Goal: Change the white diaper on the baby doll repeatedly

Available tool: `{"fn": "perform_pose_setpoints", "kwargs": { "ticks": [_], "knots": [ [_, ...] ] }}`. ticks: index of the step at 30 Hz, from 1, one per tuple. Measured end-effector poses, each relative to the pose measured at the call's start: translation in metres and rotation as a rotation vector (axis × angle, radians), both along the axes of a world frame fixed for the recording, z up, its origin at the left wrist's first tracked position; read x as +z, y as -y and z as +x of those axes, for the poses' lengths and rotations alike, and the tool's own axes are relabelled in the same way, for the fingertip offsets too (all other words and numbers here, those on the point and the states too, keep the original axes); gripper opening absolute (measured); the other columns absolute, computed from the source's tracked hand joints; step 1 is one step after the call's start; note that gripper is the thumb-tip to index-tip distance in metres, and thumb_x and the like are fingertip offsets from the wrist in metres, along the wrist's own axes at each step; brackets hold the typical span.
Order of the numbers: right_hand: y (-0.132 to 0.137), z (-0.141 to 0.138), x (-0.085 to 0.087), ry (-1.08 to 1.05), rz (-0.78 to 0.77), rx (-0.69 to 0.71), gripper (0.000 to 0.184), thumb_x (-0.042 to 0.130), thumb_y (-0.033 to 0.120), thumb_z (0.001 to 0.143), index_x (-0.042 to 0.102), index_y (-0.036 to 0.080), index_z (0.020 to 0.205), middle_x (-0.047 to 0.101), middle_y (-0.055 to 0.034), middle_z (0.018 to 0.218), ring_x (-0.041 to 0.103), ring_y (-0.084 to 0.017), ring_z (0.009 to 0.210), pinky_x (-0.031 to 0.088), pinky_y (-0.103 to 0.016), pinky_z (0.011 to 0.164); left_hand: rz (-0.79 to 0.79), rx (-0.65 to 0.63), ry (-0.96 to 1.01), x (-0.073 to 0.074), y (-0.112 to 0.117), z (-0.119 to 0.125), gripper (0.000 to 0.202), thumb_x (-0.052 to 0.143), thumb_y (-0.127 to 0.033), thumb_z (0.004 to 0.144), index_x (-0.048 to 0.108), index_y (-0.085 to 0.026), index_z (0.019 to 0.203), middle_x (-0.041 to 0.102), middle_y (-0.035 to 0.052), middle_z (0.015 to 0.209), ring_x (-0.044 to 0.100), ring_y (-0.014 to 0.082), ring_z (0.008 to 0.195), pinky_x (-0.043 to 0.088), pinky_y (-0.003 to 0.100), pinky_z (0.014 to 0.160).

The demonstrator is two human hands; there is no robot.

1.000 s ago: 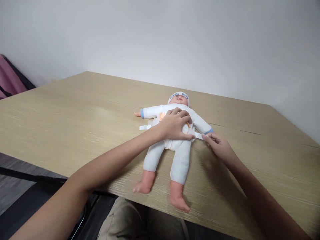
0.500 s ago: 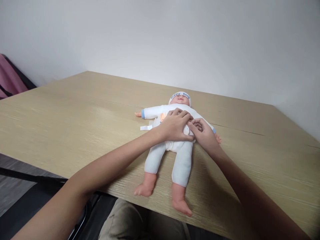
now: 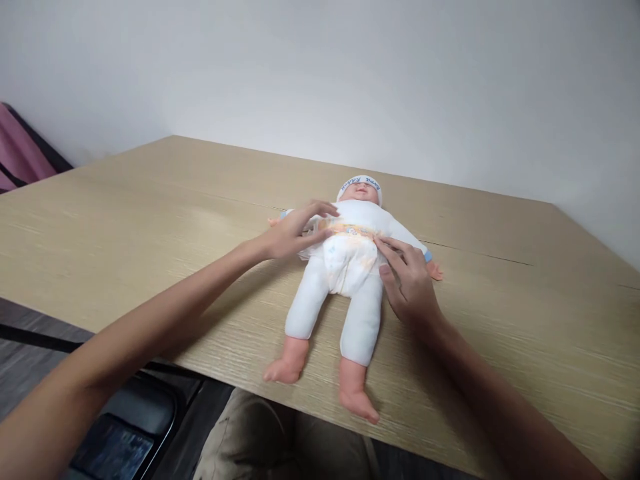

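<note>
A baby doll [image 3: 361, 331] in a white suit and a white cap with blue lettering lies on its back, feet towards me. Around its hips is a white diaper [image 3: 347, 263] with an orange printed band across the belly. My left hand [image 3: 299, 230] is at the diaper's left side, fingers and thumb apart, covering part of the doll's arm. A thin, whitish diaper flap shows below that hand. At the right edge of the diaper, my right hand [image 3: 411, 280] rests with fingers stretched out, the tips touching the waistband's end.
The wooden table [image 3: 150, 220] reaches back to a pale wall [image 3: 320, 87]. Its front edge runs just beyond the doll's feet. Beneath that edge are a dark chair [image 3: 120, 433] and my trousered legs [image 3: 250, 433]. Pink fabric [image 3: 23, 150] shows at the far left.
My left hand has moved left off the doll's belly, uncovering the diaper's orange band. The fingers of my right hand have straightened from a curled grip and lie along the diaper's right side.
</note>
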State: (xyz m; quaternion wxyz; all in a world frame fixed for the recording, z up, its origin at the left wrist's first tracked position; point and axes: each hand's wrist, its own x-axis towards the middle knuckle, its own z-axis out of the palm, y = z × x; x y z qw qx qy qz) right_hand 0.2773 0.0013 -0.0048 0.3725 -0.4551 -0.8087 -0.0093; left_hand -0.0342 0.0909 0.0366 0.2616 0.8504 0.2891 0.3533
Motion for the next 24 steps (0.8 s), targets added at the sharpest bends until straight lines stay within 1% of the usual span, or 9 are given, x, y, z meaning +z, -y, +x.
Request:
{"fn": "perform_pose_setpoints", "kwargs": {
  "ticks": [3, 5, 6, 9, 12, 15, 17, 21, 24],
  "knots": [
    [0.000, -0.007, 0.011, 0.000, 0.075, -0.116, 0.046, 0.047, 0.039, 0.117, 0.075, 0.026, 0.150, 0.072, -0.0168, 0.138, 0.066, -0.037, 0.127, 0.051, -0.060, 0.115, -0.050, 0.188, -0.121, -0.018, 0.000, -0.035, 0.036, 0.065, -0.049, 0.106, 0.067, -0.024, 0.132, 0.070, 0.0125, 0.142, 0.069, 0.0274, 0.123, 0.055, 0.042, 0.106],
    [-0.001, -0.015, 0.022, -0.039, 0.105, -0.167, 0.042, 0.050, 0.040, 0.116, 0.079, 0.026, 0.143, 0.072, -0.0161, 0.125, 0.068, -0.037, 0.117, 0.054, -0.059, 0.110, -0.089, 0.279, -0.190, -0.029, 0.003, -0.049, 0.034, 0.066, -0.049, 0.104, 0.067, -0.023, 0.126, 0.073, 0.0109, 0.132, 0.069, 0.0259, 0.111, 0.054, 0.040, 0.098],
    [-0.003, -0.020, 0.028, -0.062, 0.106, -0.169, 0.041, 0.051, 0.040, 0.115, 0.080, 0.026, 0.141, 0.071, -0.0154, 0.120, 0.068, -0.036, 0.113, 0.055, -0.057, 0.107, -0.102, 0.311, -0.221, -0.033, 0.004, -0.053, 0.033, 0.067, -0.049, 0.103, 0.067, -0.023, 0.123, 0.074, 0.0102, 0.127, 0.068, 0.0254, 0.107, 0.053, 0.040, 0.095],
    [-0.012, -0.038, 0.045, -0.091, 0.061, -0.107, 0.037, 0.055, 0.041, 0.114, 0.080, 0.026, 0.138, 0.070, -0.0125, 0.113, 0.070, -0.031, 0.100, 0.059, -0.049, 0.097, -0.135, 0.347, -0.296, -0.041, 0.006, -0.054, 0.031, 0.069, -0.051, 0.100, 0.065, -0.022, 0.109, 0.075, 0.0092, 0.112, 0.066, 0.0250, 0.097, 0.050, 0.038, 0.086],
    [-0.025, -0.057, 0.057, -0.010, -0.002, -0.006, 0.031, 0.059, 0.040, 0.113, 0.080, 0.027, 0.131, 0.070, -0.0105, 0.113, 0.070, -0.029, 0.099, 0.058, -0.045, 0.093, -0.152, 0.345, -0.358, -0.044, 0.002, -0.049, 0.031, 0.075, -0.051, 0.092, 0.060, -0.024, 0.094, 0.073, 0.0079, 0.100, 0.063, 0.0260, 0.092, 0.044, 0.036, 0.077],
    [-0.038, -0.072, 0.063, 0.115, -0.051, 0.056, 0.030, 0.061, 0.040, 0.112, 0.079, 0.027, 0.132, 0.069, -0.0095, 0.112, 0.069, -0.029, 0.101, 0.055, -0.042, 0.087, -0.228, 0.339, -0.403, -0.042, -0.005, -0.045, 0.032, 0.073, -0.051, 0.089, 0.056, -0.025, 0.081, 0.066, 0.0041, 0.084, 0.056, 0.0233, 0.079, 0.037, 0.035, 0.071],
    [-0.044, -0.079, 0.065, 0.180, -0.088, 0.039, 0.030, 0.063, 0.042, 0.111, 0.081, 0.027, 0.130, 0.069, -0.0091, 0.109, 0.069, -0.029, 0.099, 0.052, -0.040, 0.081, -0.309, 0.322, -0.365, -0.036, -0.010, -0.045, 0.037, 0.071, -0.052, 0.090, 0.053, -0.024, 0.072, 0.058, 0.0018, 0.076, 0.051, 0.0203, 0.072, 0.034, 0.034, 0.069],
    [-0.050, -0.085, 0.067, 0.236, -0.168, -0.015, 0.029, 0.067, 0.046, 0.108, 0.086, 0.028, 0.120, 0.072, -0.0096, 0.108, 0.071, -0.030, 0.101, 0.050, -0.040, 0.078, -0.492, 0.257, -0.129, -0.019, -0.015, -0.047, 0.046, 0.066, -0.055, 0.095, 0.048, -0.024, 0.067, 0.047, -0.0007, 0.071, 0.043, 0.0171, 0.068, 0.033, 0.034, 0.068],
    [-0.051, -0.086, 0.067, 0.236, -0.186, -0.018, 0.028, 0.069, 0.046, 0.106, 0.087, 0.027, 0.118, 0.076, -0.0102, 0.111, 0.072, -0.031, 0.102, 0.051, -0.041, 0.081, -0.549, 0.219, 0.014, -0.006, -0.014, -0.041, 0.049, 0.065, -0.055, 0.098, 0.047, -0.024, 0.065, 0.046, 0.0000, 0.071, 0.042, 0.0175, 0.067, 0.033, 0.036, 0.068]
  ]
}}
